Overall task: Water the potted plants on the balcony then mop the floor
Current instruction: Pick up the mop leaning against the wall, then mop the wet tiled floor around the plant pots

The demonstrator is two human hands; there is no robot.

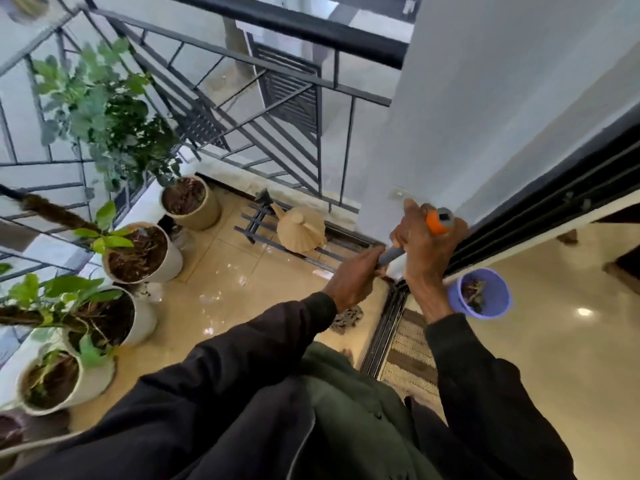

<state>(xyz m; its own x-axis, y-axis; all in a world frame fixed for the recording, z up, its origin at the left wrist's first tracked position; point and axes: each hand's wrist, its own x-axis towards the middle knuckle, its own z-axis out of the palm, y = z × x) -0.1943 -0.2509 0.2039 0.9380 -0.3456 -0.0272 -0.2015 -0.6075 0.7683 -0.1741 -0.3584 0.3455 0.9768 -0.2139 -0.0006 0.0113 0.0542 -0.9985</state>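
Gripping mop [389, 255] handle, left hand [353, 278] low, right hand [427, 245] on top; beyond mop, watering can [300, 230]; left of it, pots [173, 263]; right, bucket [458, 301].

Potted plants [142, 252] left (along railing [221, 109]); watering can [300, 228] behind mop [346, 318].

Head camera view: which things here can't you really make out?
Head view:
- Mop head: mostly hidden by the left sleeve.
- Mop handle: largely covered by the left hand and right hand.
- Purple bucket: contents too blurred to identify.
- Bottom-left pot: cut off by the frame edge.
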